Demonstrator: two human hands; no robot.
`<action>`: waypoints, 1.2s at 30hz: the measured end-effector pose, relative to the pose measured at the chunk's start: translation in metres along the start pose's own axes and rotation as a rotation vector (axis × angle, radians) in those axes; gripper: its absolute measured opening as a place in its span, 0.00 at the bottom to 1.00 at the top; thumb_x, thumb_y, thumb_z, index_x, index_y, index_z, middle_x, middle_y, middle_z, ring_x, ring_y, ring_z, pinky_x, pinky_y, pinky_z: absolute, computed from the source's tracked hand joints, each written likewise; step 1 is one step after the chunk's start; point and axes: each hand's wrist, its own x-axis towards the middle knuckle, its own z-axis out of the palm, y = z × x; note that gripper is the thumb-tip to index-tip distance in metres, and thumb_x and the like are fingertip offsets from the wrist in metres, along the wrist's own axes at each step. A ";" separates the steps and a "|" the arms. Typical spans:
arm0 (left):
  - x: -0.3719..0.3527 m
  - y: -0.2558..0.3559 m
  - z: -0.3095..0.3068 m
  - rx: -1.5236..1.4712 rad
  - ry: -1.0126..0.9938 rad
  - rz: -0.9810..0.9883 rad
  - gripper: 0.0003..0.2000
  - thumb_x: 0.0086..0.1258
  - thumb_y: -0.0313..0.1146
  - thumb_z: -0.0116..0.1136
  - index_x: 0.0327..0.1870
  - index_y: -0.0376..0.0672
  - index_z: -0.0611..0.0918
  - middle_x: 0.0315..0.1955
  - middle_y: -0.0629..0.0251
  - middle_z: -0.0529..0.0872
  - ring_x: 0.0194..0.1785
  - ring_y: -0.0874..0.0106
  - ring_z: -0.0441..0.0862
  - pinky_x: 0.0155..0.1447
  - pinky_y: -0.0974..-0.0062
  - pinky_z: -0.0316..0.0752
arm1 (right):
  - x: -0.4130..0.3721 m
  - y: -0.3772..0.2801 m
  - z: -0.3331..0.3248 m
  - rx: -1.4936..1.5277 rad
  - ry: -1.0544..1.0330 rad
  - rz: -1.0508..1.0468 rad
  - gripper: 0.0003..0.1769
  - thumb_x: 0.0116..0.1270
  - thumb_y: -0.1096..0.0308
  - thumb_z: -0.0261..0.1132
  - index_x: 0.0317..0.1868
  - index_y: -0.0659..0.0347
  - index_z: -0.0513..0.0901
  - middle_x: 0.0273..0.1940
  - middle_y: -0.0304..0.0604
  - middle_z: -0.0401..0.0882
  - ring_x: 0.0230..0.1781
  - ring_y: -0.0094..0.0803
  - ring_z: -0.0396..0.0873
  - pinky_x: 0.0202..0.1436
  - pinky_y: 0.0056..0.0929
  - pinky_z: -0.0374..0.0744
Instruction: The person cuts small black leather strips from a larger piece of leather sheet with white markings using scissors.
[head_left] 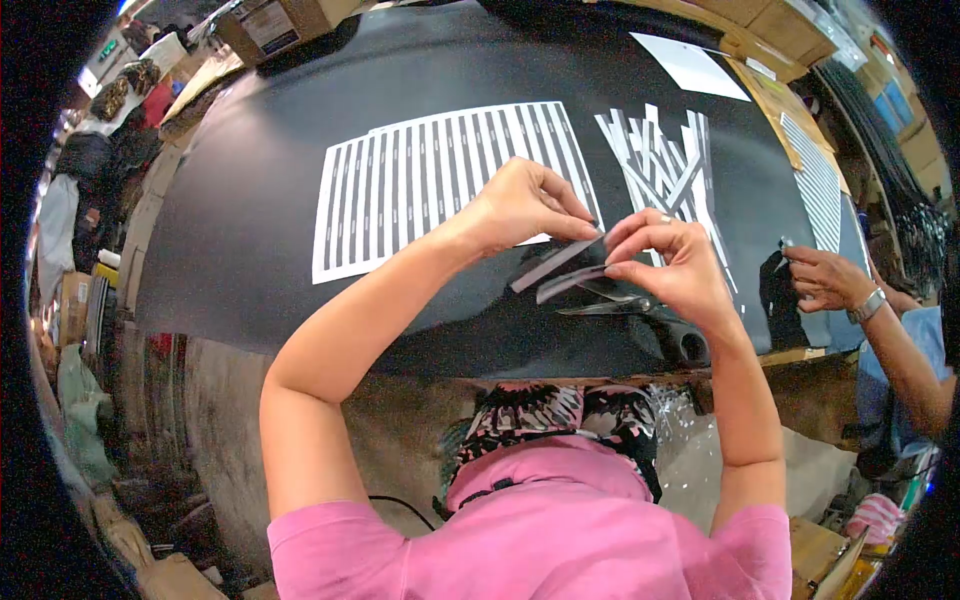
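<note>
Above the black table, my left hand [535, 205] pinches the upper end of a narrow paper strip [553, 264] with a dark printed face. My right hand [668, 258] is closed on the end of a second similar strip [568, 284], just below and beside the first. A pair of scissors [612, 307] lies on the table under my right hand, blades pointing left. Behind my hands are sheets with black and white stripes [440, 185], partly covered by my left hand and wrist. Farther right, a loose pile of cut strips [660, 165] lies crisscrossed.
The black tabletop [240, 240] spreads around the papers. At the right edge another person's hand [830, 280], with a wristwatch, holds something small. A white sheet [690, 66] and a striped sheet [812, 180] lie at the far right. Cardboard boxes [270, 28] stand along the back.
</note>
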 end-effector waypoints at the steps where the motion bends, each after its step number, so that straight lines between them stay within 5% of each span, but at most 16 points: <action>1: -0.007 0.001 -0.004 0.088 0.023 0.036 0.09 0.54 0.27 0.74 0.31 0.34 0.86 0.29 0.63 0.87 0.32 0.78 0.84 0.39 0.80 0.78 | -0.001 -0.003 0.004 0.044 0.004 0.002 0.03 0.50 0.78 0.72 0.28 0.64 0.88 0.38 0.42 0.83 0.42 0.29 0.80 0.50 0.25 0.75; 6: -0.053 0.017 0.005 0.333 0.042 0.340 0.08 0.49 0.25 0.73 0.30 0.39 0.87 0.36 0.64 0.79 0.39 0.75 0.81 0.41 0.79 0.79 | -0.005 -0.016 0.022 0.206 -0.046 0.068 0.04 0.52 0.78 0.72 0.31 0.65 0.88 0.35 0.41 0.85 0.37 0.25 0.82 0.45 0.23 0.77; 8: -0.064 0.017 0.011 0.318 0.053 0.375 0.08 0.50 0.23 0.71 0.30 0.38 0.84 0.39 0.63 0.78 0.39 0.74 0.82 0.43 0.77 0.80 | -0.006 -0.028 0.026 0.224 -0.079 0.371 0.04 0.54 0.77 0.72 0.32 0.65 0.88 0.32 0.40 0.86 0.32 0.22 0.82 0.38 0.19 0.78; 12: -0.081 0.018 0.015 0.308 0.064 0.445 0.07 0.51 0.19 0.69 0.29 0.37 0.82 0.42 0.63 0.77 0.40 0.74 0.83 0.41 0.79 0.81 | -0.014 -0.025 0.035 0.371 -0.085 0.337 0.05 0.56 0.77 0.72 0.34 0.68 0.87 0.31 0.42 0.86 0.32 0.21 0.83 0.39 0.19 0.80; 17: -0.093 0.000 0.001 0.362 0.059 0.515 0.10 0.56 0.21 0.67 0.40 0.40 0.86 0.35 0.64 0.84 0.40 0.75 0.82 0.48 0.78 0.79 | -0.020 -0.020 0.046 0.452 -0.071 0.281 0.05 0.57 0.78 0.71 0.34 0.69 0.86 0.32 0.42 0.86 0.33 0.22 0.83 0.41 0.20 0.81; 18: -0.100 -0.002 -0.001 0.365 0.062 0.515 0.10 0.56 0.21 0.67 0.40 0.40 0.86 0.35 0.64 0.84 0.40 0.75 0.82 0.48 0.78 0.79 | -0.020 -0.019 0.048 0.432 -0.035 0.281 0.04 0.57 0.78 0.70 0.34 0.69 0.86 0.32 0.42 0.86 0.33 0.22 0.83 0.41 0.20 0.80; 21: -0.129 -0.006 -0.004 0.089 0.228 0.102 0.11 0.59 0.23 0.66 0.44 0.39 0.87 0.34 0.65 0.87 0.38 0.77 0.82 0.44 0.79 0.77 | -0.021 -0.018 0.055 0.421 0.044 0.255 0.04 0.57 0.79 0.70 0.34 0.68 0.86 0.31 0.41 0.86 0.32 0.22 0.82 0.40 0.20 0.80; 23: -0.143 -0.016 -0.008 0.204 0.262 0.117 0.10 0.60 0.23 0.66 0.43 0.39 0.87 0.33 0.65 0.86 0.37 0.77 0.82 0.44 0.80 0.76 | -0.022 -0.014 0.061 0.435 0.085 0.237 0.03 0.57 0.79 0.70 0.33 0.68 0.86 0.30 0.39 0.86 0.31 0.21 0.82 0.40 0.20 0.80; 26: -0.156 -0.022 -0.002 0.337 0.369 0.162 0.09 0.58 0.24 0.67 0.40 0.40 0.88 0.31 0.63 0.86 0.35 0.76 0.82 0.42 0.79 0.75 | -0.022 -0.009 0.073 0.275 0.087 0.156 0.04 0.55 0.79 0.71 0.32 0.64 0.87 0.33 0.41 0.86 0.34 0.25 0.82 0.42 0.23 0.79; 28: -0.160 -0.030 0.000 0.667 0.511 0.320 0.09 0.57 0.24 0.68 0.40 0.42 0.88 0.29 0.62 0.85 0.33 0.73 0.81 0.40 0.77 0.74 | -0.022 -0.018 0.080 -0.161 0.180 -0.170 0.07 0.51 0.80 0.72 0.31 0.60 0.87 0.39 0.43 0.84 0.42 0.32 0.82 0.46 0.27 0.78; 29: -0.160 -0.033 0.000 0.707 0.544 0.369 0.11 0.56 0.24 0.68 0.41 0.42 0.88 0.27 0.61 0.84 0.33 0.71 0.82 0.39 0.76 0.74 | -0.022 -0.020 0.084 -0.173 0.166 -0.175 0.09 0.47 0.79 0.72 0.30 0.57 0.86 0.43 0.44 0.83 0.48 0.38 0.79 0.53 0.32 0.74; 36: -0.161 -0.048 0.005 0.528 0.545 0.306 0.10 0.58 0.23 0.66 0.42 0.42 0.88 0.29 0.62 0.84 0.33 0.71 0.81 0.40 0.76 0.75 | -0.018 -0.013 0.105 -0.303 0.157 -0.230 0.07 0.47 0.77 0.72 0.28 0.59 0.84 0.38 0.40 0.84 0.45 0.37 0.79 0.54 0.35 0.72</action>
